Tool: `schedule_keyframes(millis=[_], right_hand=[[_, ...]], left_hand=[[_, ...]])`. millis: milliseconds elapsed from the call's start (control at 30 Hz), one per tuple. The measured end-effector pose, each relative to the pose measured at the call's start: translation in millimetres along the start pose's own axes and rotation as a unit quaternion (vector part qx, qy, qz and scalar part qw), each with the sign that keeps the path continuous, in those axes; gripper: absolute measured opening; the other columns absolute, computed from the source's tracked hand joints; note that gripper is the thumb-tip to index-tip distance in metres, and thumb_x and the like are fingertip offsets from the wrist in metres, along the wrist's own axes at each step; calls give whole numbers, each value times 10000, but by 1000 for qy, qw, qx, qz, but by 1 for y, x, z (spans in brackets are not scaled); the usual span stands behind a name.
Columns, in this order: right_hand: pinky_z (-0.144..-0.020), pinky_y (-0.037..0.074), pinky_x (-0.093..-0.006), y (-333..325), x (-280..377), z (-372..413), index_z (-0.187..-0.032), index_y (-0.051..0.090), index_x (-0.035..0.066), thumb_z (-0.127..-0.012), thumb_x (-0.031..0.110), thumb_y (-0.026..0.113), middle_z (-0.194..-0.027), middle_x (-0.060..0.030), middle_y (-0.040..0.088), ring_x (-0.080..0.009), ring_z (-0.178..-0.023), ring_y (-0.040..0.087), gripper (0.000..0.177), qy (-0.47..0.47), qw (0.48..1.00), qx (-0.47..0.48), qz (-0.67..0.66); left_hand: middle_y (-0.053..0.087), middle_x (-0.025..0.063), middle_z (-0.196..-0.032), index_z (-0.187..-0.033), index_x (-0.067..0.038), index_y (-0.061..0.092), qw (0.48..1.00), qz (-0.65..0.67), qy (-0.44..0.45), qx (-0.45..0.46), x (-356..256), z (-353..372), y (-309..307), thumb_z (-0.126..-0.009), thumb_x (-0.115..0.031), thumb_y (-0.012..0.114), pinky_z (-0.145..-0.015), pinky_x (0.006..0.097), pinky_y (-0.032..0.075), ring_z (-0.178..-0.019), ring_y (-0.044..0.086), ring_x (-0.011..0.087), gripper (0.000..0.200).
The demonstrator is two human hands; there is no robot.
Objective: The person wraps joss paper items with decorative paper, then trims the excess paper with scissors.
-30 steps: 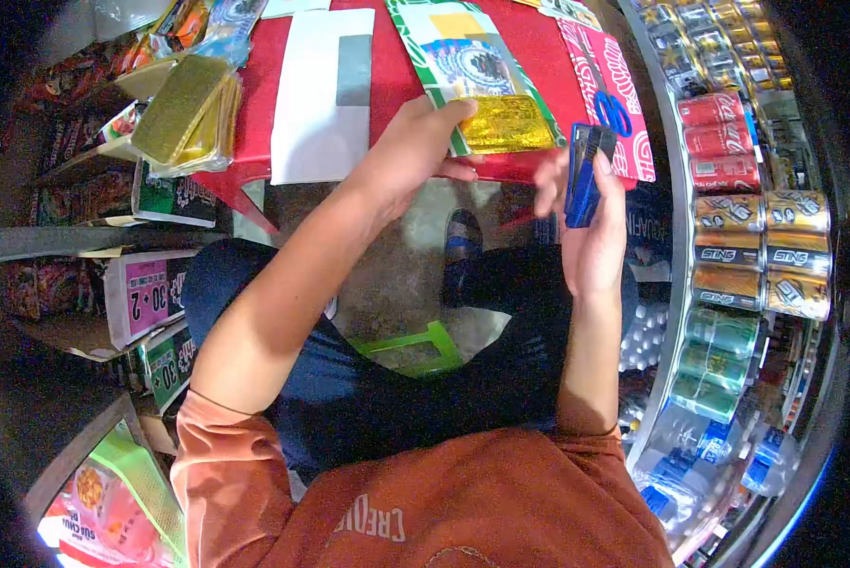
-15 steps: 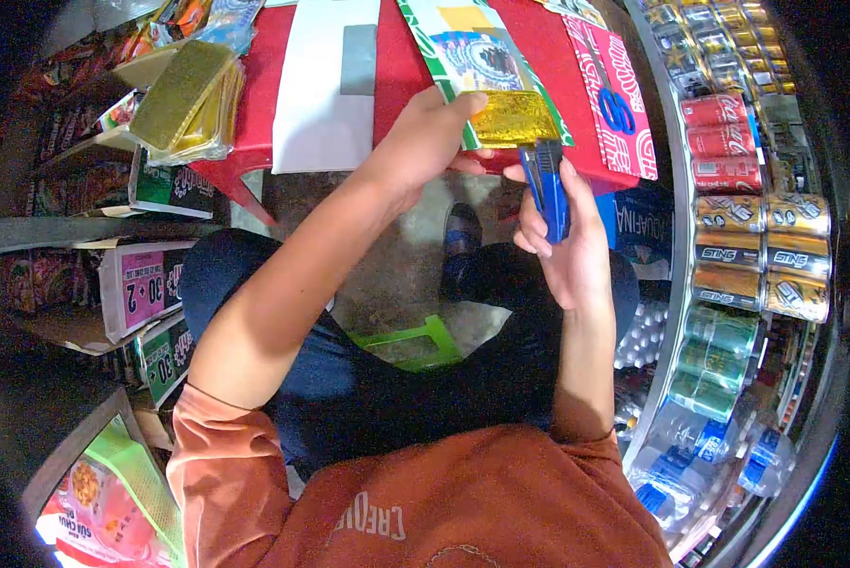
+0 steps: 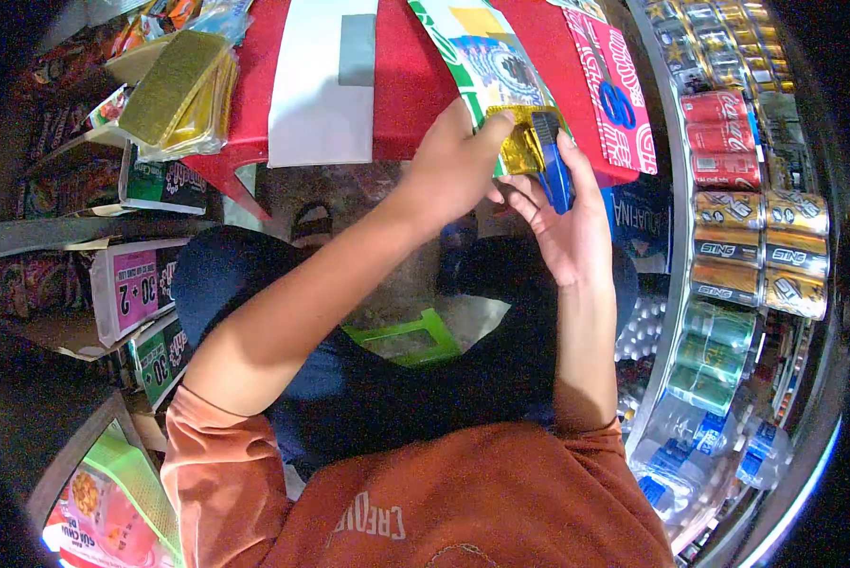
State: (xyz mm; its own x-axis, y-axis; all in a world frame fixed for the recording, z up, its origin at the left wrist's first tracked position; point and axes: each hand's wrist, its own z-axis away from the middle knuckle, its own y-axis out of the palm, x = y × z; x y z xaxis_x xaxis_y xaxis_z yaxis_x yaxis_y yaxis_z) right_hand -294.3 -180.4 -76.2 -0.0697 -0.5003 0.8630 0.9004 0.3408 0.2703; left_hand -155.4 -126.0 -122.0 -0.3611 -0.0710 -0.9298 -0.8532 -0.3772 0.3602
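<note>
In the head view, the left hand [image 3: 453,172] pinches a gold foil packet [image 3: 515,151] at the near edge of the red worktop [image 3: 406,90]. The right hand [image 3: 565,232] is wrapped around a blue stapler [image 3: 550,163], whose nose lies over the packet.

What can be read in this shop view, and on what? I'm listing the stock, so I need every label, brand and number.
"STING": gold cans on the right-hand shelf.
"30 + 2": pink carton at left.
"CRED…", upside down: orange shirt.
Too blurred to read: red cans, printed card, blue stapler in the right hand, gold packet in the left hand.
</note>
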Motion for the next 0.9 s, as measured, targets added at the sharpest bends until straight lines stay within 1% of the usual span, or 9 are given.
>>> schedule_keyframes(millis=[67, 167, 267, 367, 567, 733, 833, 900], right_hand=[[-686, 600, -289, -2, -2, -3, -1223, 649, 57, -996, 420, 666, -1043, -100, 751, -206, -755, 733, 429, -1, 1000, 4, -8], [-754, 612, -320, -9, -6, -9, -1235, 646, 59, -991, 426, 671, -1053, -96, 746, -217, -805, 735, 441, -2, 1000, 18, -19], [-816, 610, -361, -7, -5, -8, -1243, 641, 60, -989, 432, 672, -1090, -97, 738, -223, -879, 729, 452, -4, 1000, 11, -13], [-851, 598, -383, 0, -5, -4, -1242, 639, 62, -985, 437, 674, -1120, -98, 729, -224, -940, 717, 456, -15, 1000, -9, -13], [-854, 587, -377, -1, -7, -6, -1253, 636, 70, -980, 427, 681, -1133, -84, 723, -208, -974, 700, 451, -34, 999, -1, -11], [-860, 574, -364, -9, -9, -12, -1245, 652, 59, -962, 381, 719, -1135, -79, 724, -196, -982, 697, 434, -38, 999, -13, -2], [-865, 569, -360, -12, -11, -14, -1229, 667, 37, -950, 354, 739, -1138, -83, 727, -186, -1000, 697, 429, -49, 999, -13, -6], [-864, 569, -357, -14, -11, -13, -1222, 674, 26, -948, 346, 744, -1139, -86, 729, -180, -1007, 699, 428, -58, 998, -17, -4]], left_hand=[[704, 44, -957, -1270, -36, 603, 1000, 2, 9, -10, 4, 0, 2, -1068, -296, 528, -502, 257, 528, -721, 667, 111, 337], [701, 50, -961, -1270, -29, 592, 999, 1, 30, -26, 9, 2, 5, -1074, -287, 526, -475, 256, 520, -688, 656, 111, 331], [691, 55, -957, -1267, -23, 587, 998, -1, 42, -44, 13, 6, 11, -1075, -299, 530, -458, 257, 514, -667, 645, 113, 340], [682, 58, -950, -1265, -19, 584, 998, 4, 39, -50, 14, 8, 15, -1075, -304, 531, -450, 256, 509, -662, 639, 114, 347], [678, 55, -950, -1264, -16, 583, 999, 11, 26, -42, 12, 10, 16, -1074, -308, 532, -453, 250, 505, -670, 636, 114, 353], [687, 50, -975, -1264, -27, 594, 999, 14, 19, -37, 13, 13, 16, -1067, -322, 543, -472, 257, 515, -691, 645, 114, 358], [700, 61, -1015, -1274, -34, 605, 999, 42, -14, -19, 8, 13, 14, -1033, -378, 600, -509, 266, 543, -755, 674, 122, 420], [706, 71, -1033, -1264, -6, 621, 996, 78, -32, -18, 1, 15, 17, -1010, -370, 638, -546, 267, 560, -801, 687, 129, 444]])
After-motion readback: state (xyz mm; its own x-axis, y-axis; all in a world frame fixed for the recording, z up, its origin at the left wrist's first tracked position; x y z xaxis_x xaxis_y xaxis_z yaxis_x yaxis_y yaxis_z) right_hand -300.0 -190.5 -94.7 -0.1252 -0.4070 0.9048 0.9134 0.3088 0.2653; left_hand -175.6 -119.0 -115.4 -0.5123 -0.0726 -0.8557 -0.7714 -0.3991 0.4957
